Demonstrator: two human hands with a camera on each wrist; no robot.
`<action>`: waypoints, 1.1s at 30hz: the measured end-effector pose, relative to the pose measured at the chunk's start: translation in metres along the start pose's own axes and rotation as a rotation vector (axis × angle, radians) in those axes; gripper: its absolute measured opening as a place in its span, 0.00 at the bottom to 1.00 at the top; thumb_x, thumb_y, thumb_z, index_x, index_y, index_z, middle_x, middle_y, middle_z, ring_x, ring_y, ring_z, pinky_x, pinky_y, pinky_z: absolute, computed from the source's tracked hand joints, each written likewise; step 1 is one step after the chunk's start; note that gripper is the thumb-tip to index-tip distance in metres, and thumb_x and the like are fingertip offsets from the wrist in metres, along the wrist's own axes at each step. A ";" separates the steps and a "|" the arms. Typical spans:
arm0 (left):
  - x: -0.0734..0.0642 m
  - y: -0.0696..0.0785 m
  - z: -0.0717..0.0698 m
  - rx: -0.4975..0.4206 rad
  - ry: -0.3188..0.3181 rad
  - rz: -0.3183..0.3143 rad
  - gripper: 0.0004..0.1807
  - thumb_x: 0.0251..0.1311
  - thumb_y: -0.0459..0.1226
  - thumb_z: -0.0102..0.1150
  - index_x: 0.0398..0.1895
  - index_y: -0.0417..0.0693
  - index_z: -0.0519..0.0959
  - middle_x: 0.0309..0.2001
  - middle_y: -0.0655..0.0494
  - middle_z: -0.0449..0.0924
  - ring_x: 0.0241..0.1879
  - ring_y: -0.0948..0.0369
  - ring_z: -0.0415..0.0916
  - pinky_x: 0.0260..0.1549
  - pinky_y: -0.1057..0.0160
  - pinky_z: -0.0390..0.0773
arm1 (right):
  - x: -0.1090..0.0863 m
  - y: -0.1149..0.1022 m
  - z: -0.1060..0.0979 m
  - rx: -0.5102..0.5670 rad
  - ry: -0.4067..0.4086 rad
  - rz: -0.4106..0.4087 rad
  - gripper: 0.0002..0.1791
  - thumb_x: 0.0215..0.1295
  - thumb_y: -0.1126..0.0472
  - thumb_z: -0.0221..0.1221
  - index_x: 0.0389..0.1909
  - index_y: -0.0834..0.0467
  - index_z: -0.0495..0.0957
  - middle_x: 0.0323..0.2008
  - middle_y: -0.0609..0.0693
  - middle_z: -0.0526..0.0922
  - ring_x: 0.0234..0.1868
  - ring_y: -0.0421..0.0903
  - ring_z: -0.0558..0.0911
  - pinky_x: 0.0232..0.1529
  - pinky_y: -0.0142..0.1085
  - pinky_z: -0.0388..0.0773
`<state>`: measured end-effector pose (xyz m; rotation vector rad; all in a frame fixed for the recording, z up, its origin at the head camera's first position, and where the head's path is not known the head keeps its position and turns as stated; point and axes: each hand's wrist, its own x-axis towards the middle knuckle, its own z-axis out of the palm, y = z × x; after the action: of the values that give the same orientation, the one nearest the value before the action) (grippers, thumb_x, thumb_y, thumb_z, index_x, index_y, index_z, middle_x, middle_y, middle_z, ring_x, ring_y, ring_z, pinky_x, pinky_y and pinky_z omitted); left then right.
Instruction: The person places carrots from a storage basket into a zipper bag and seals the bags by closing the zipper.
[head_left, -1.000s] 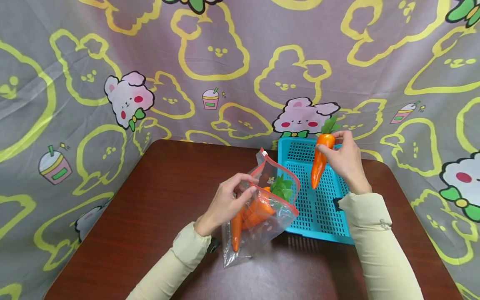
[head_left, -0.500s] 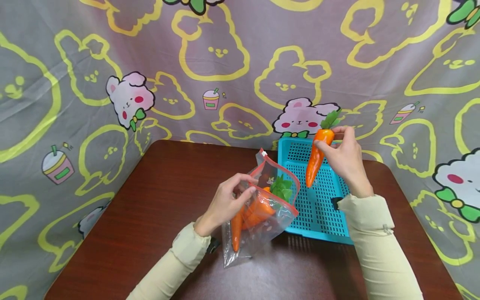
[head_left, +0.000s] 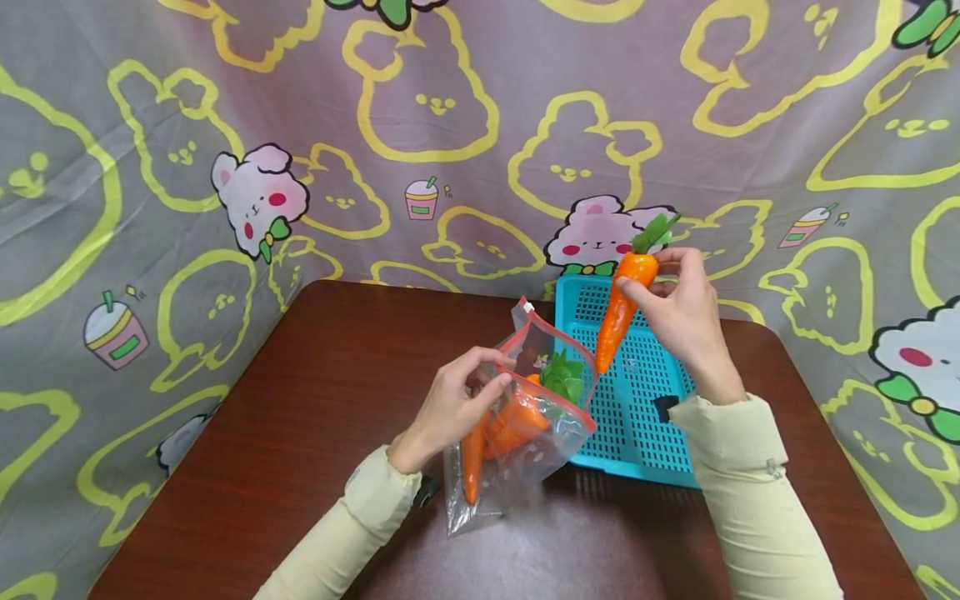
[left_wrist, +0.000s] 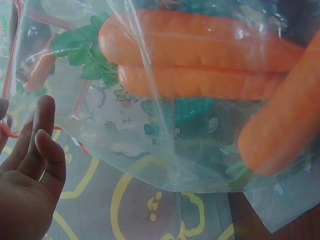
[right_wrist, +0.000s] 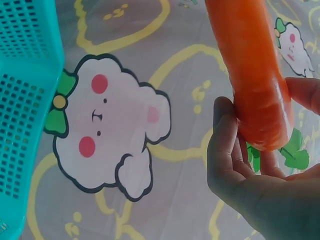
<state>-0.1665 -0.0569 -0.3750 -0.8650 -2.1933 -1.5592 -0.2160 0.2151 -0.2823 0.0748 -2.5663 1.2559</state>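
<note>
My left hand [head_left: 450,408] pinches the red-edged mouth of a clear zip bag [head_left: 536,467] with thumb and fingers. The mouth of the bag gapes. Inside lie three orange carrots [left_wrist: 200,42] with green leaves, seen through the plastic in the left wrist view. Another carrot [head_left: 622,304] is in my right hand [head_left: 686,321], gripped near its leafy top between thumb and fingers. It hangs tilted, its tip down and left at the bag's right rim; I cannot tell whether they touch. In the right wrist view, the fingers surround the carrot's thick end [right_wrist: 260,115].
A blue slotted basket [head_left: 637,474] stands under my right hand, just right of the bag. Both are over a dark brown wooden table [head_left: 337,375]. Behind rises a grey cloth [head_left: 465,75] with yellow cartoon outlines.
My right hand has moved slightly left, bringing the carrot over towards the bag's mouth and tilting it more. My left hand and the bag have stayed put.
</note>
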 end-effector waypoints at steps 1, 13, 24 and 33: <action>0.000 0.002 0.000 0.000 0.000 0.002 0.09 0.60 0.26 0.59 0.44 0.38 0.77 0.31 0.48 0.80 0.20 0.63 0.69 0.19 0.66 0.71 | -0.001 -0.001 0.001 0.003 0.000 -0.006 0.34 0.65 0.44 0.58 0.61 0.60 0.58 0.56 0.59 0.70 0.47 0.52 0.78 0.34 0.25 0.75; 0.000 0.004 -0.001 -0.009 -0.010 -0.009 0.10 0.61 0.27 0.59 0.45 0.38 0.77 0.31 0.48 0.81 0.20 0.61 0.69 0.19 0.63 0.72 | -0.008 -0.014 0.008 0.004 -0.012 -0.042 0.33 0.64 0.43 0.59 0.58 0.61 0.60 0.52 0.58 0.75 0.44 0.49 0.75 0.34 0.33 0.76; 0.002 0.006 -0.002 -0.004 -0.005 -0.010 0.10 0.59 0.26 0.60 0.44 0.36 0.77 0.32 0.46 0.81 0.21 0.60 0.69 0.20 0.64 0.73 | -0.015 -0.016 0.019 0.025 -0.056 -0.052 0.33 0.64 0.45 0.60 0.59 0.61 0.59 0.53 0.59 0.74 0.48 0.54 0.77 0.41 0.41 0.78; 0.001 0.003 -0.001 -0.002 -0.004 -0.010 0.10 0.59 0.26 0.60 0.45 0.36 0.77 0.32 0.47 0.80 0.20 0.61 0.68 0.20 0.64 0.72 | -0.025 -0.017 0.031 0.026 -0.117 -0.041 0.34 0.62 0.44 0.62 0.58 0.61 0.61 0.53 0.59 0.73 0.48 0.56 0.81 0.46 0.50 0.81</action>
<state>-0.1656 -0.0566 -0.3722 -0.8599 -2.2026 -1.5665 -0.1958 0.1788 -0.2939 0.2104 -2.6324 1.3062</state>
